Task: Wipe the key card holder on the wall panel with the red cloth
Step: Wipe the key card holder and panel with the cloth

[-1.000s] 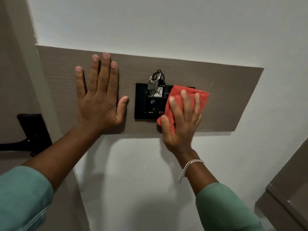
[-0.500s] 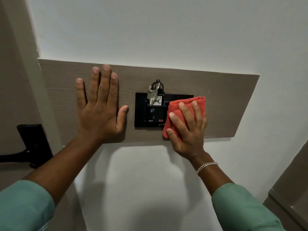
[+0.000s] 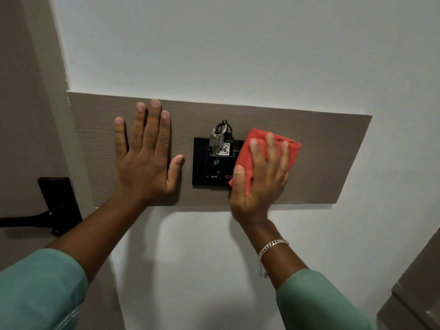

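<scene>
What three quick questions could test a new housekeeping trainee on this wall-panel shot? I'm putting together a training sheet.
1. True or false: the left hand holds the red cloth.
2. Which part of the key card holder does the cloth cover: A its left edge, B its right edge, C its top slot?
3. Fill in: a key on a ring hangs at the holder's ____.

Key: 1 false, the right hand presses it while the left lies flat on the wall panel. 2 B. 3 top.
</scene>
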`<state>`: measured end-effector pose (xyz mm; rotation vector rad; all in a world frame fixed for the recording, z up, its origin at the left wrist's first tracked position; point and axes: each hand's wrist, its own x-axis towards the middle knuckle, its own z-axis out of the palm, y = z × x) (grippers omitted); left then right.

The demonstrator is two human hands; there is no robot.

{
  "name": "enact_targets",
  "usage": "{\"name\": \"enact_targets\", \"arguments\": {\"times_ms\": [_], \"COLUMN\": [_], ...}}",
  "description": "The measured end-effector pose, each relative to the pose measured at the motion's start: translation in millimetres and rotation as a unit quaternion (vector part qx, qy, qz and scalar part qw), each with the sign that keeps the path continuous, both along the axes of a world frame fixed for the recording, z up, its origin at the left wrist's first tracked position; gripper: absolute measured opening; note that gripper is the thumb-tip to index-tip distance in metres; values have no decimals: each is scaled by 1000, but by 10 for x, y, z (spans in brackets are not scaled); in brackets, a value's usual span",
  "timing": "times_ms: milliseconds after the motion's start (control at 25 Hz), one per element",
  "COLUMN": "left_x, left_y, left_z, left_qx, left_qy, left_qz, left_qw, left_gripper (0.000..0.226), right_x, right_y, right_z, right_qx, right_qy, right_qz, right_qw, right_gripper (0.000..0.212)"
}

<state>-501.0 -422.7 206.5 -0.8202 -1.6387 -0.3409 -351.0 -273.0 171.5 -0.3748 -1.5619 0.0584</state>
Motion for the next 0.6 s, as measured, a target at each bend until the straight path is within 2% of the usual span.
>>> {"name": "enact_targets", "arguments": {"times_ms": [80, 200, 280, 360, 480, 560, 600], "left_x": [3, -3, -2, 2, 1, 6, 8], "left_y": [-7, -7, 4, -7, -7, 1, -3], "left_z": [-1, -5, -2, -1, 12, 9, 5], "left_qx": [-2, -1, 0, -1, -2, 1, 3], "left_qy": [-3, -4, -1, -5, -5, -1, 1], "left_qz": [-1, 2, 3, -3, -4, -6, -9], "left_qw": [1000, 1000, 1000, 1000, 1000, 1000, 1000], "left_gripper": [77, 77, 76, 77, 77, 77, 76], "right_x": [5, 250, 339, 311, 209, 177, 144], "right_y": [43, 471, 572, 432, 103, -113, -242], "right_z": [-41, -271, -316, -321, -318, -255, -193], "right_qx": [85, 229, 239, 175, 20, -72, -86], "right_qy": [-52, -159, -176, -142, -20, 83, 110], "right_qz": [-7, -23, -18, 13, 86, 139, 162], "right_qw": [995, 960, 955, 974, 996, 984, 977], "right_gripper": [51, 61, 63, 60, 54, 50, 49]}}
